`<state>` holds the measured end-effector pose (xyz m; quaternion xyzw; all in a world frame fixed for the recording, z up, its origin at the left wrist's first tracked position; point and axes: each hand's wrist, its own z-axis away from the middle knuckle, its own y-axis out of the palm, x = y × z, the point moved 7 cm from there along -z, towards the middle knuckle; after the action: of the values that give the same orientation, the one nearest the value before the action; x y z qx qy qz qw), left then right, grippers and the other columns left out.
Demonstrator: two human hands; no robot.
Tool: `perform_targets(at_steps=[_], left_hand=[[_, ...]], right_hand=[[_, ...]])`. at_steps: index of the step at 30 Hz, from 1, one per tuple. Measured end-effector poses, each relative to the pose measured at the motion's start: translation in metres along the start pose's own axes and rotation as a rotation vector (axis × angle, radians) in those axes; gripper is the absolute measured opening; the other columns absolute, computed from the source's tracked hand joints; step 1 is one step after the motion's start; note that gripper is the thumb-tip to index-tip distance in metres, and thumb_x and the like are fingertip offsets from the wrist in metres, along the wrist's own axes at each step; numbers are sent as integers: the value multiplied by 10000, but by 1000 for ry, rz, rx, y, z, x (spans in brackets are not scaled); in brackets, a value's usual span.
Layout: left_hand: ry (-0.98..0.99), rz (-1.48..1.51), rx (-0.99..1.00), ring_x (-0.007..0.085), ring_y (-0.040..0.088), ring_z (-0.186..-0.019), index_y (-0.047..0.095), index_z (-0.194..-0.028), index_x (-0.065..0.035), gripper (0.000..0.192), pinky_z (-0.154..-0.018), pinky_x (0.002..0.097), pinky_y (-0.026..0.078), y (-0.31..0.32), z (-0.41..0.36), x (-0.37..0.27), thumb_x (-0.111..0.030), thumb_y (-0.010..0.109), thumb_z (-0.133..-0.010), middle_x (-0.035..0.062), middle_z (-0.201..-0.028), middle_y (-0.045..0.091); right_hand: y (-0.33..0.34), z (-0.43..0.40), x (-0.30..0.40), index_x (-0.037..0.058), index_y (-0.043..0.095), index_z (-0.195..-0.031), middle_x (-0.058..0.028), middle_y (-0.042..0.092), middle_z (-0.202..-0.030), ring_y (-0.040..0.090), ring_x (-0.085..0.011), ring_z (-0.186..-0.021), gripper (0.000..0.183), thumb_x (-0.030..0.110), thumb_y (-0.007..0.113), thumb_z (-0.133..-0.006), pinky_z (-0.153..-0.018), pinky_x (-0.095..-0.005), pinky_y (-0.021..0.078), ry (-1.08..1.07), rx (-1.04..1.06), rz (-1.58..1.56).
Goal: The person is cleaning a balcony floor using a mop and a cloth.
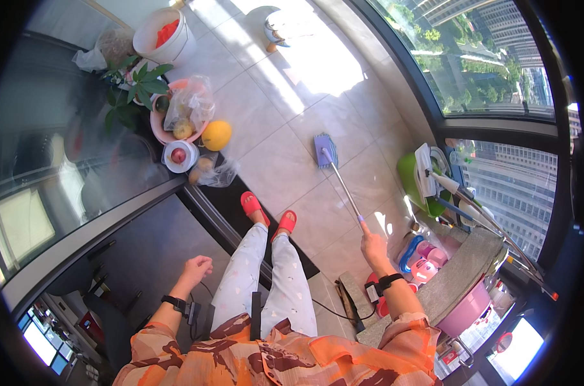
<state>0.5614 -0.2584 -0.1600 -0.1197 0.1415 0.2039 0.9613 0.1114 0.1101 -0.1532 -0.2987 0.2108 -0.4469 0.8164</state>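
My right hand (373,246) grips the metal handle (346,188) of a small mop at its purple end, with the index finger laid along it. The mop's purple head (324,150), with blue-grey fringed pile under it, rests on the grey floor tiles (263,140) ahead of my feet. My left hand (197,268) hangs at the left of my legs, fingers loosely curled, touching nothing that I can see. Red slippers (251,206) are on my feet at the dark door threshold.
At the left stand a white bucket (188,46), a potted plant (149,84), a pink basin (155,126) of produce and a yellow fruit (216,135). A green bucket (405,181) and several long poles lean at the right, beside a stone counter (461,270). A round ornament (275,30) stands ahead.
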Motion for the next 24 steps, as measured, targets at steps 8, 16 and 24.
perform_targets(at_steps=[8,16,24], left_hand=[[21,-74,14,136,654,-724,637,-1019,-26,246,-609,262,492,-29,-20,-32,-214,586,-868,71,-846,677],[39,-100,-37,148,658,-747,632,-1040,-19,255,-608,261,497,-56,-19,-54,-220,583,-891,84,-873,680],[-15,-197,16,154,660,-774,628,-1048,-19,257,-623,264,501,-40,-12,-48,-220,575,-897,94,-891,678]], right_hand=[[-11,-30,124,346,286,-1429,-182,630,-752,635,-367,-695,627,182,532,-876,-611,-485,500,-152,-42,-137],[-27,-104,261,230,380,-1375,-176,650,-809,652,-356,-744,515,113,474,-882,-627,-472,517,-281,-101,-272],[-7,-124,251,246,378,-1386,-186,647,-812,648,-370,-757,543,79,443,-874,-648,-480,518,-227,-168,-389]])
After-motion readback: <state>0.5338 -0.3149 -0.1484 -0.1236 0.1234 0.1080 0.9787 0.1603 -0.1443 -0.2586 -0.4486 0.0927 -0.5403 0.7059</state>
